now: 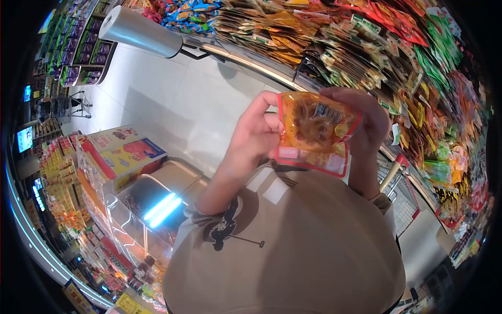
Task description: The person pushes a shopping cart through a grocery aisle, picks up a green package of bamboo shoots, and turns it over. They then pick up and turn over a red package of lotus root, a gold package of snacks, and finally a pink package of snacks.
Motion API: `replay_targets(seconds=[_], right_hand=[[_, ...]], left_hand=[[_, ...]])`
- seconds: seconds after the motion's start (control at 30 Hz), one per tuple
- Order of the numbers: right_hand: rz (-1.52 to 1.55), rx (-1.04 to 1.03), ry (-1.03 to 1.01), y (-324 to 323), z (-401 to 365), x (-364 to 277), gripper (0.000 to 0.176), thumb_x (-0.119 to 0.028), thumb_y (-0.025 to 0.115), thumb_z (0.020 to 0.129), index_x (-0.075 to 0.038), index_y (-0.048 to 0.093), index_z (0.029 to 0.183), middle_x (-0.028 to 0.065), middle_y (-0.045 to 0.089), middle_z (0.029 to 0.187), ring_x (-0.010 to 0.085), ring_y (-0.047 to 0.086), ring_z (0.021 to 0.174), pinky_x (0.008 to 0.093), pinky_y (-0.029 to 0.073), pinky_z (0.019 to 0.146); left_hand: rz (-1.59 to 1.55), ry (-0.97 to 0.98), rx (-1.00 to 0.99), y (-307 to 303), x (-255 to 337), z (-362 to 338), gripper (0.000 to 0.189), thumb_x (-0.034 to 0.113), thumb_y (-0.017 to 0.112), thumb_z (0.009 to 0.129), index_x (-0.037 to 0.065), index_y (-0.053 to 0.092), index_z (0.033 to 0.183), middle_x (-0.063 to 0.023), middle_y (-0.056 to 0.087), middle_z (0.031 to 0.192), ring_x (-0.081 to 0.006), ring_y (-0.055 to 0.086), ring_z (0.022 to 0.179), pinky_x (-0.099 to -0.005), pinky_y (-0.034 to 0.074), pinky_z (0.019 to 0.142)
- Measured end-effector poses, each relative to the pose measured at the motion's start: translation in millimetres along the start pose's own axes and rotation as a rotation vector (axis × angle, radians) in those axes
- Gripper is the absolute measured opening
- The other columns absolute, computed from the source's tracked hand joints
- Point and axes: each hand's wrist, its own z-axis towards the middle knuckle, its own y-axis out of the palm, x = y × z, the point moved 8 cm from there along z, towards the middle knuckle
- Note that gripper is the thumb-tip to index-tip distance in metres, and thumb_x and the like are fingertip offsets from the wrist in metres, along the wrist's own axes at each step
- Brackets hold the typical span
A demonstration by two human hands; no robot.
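Observation:
A shiny orange snack packet point(309, 125) with red edges and a barcode label is held up in front of my chest. Brownish-orange food shows through its clear plastic. Its lower part is a paler red-bordered strip. My left hand point(256, 125) pinches the packet's left edge, with the fingers curled. On the other side, my right hand point(368, 118) grips the right edge, its fingers in shadow and partly behind the packet.
A long sloping display of packaged snacks point(355, 57) runs along the top and right. A roll of plastic bags point(141, 31) stands at its edge. Lower left are a colourful carton point(130, 162) and stocked shelves. A shopping cart point(402, 204) is at right.

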Motion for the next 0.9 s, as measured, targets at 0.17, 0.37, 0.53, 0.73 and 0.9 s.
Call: replay_targets(seconds=[0.17,0.37,0.53,0.73,0.9], right_hand=[[-0.124,-0.030,-0.154,-4,-5,-4,0.024,0.007,0.051,0.074,0.000,0.065,0.092,0.0152,0.066,0.092,0.0256,0.065,0.083,0.0320,0.052,0.073],[-0.136,-0.066,-0.123,-10,-14,1,0.020,0.000,0.059,0.073,-0.003,0.065,0.092,0.0139,0.065,0.092,0.0240,0.064,0.081,0.0310,0.052,0.070],[0.293,0.049,0.273,-12,-25,19,0.026,-0.005,0.062,0.076,0.001,0.060,0.102,0.0117,0.063,0.097,0.0183,0.061,0.090,0.0299,0.049,0.077],[0.479,-0.049,0.575,-3,-57,53,0.036,-0.021,0.060,0.083,0.002,0.056,0.111,0.0101,0.061,0.103,0.0161,0.059,0.092,0.0286,0.047,0.082],[0.700,-0.101,0.594,5,-48,34,0.038,-0.013,0.062,0.080,0.002,0.055,0.114,0.0098,0.061,0.106,0.0162,0.060,0.095,0.0295,0.048,0.083]], left_hand=[[0.278,0.074,0.069,-13,0,6,0.019,0.016,0.057,0.087,-0.001,0.055,0.097,-0.0061,0.062,0.085,-0.0089,0.056,0.079,-0.0230,0.044,0.073],[0.336,0.028,-0.027,1,-9,10,0.019,0.015,0.054,0.091,-0.002,0.059,0.096,-0.0044,0.063,0.083,-0.0054,0.055,0.072,-0.0207,0.044,0.064],[0.387,0.014,0.058,2,-10,8,0.011,0.004,0.058,0.086,-0.003,0.058,0.094,-0.0055,0.063,0.077,-0.0044,0.054,0.056,-0.0184,0.044,0.049],[0.283,0.262,0.186,1,9,1,0.011,0.003,0.057,0.087,-0.003,0.050,0.094,-0.0089,0.061,0.070,-0.0068,0.055,0.049,-0.0179,0.044,0.043],[0.418,0.381,0.220,4,12,-4,0.013,0.007,0.054,0.090,0.001,0.043,0.089,-0.0100,0.058,0.072,-0.0091,0.054,0.048,-0.0175,0.042,0.041]])
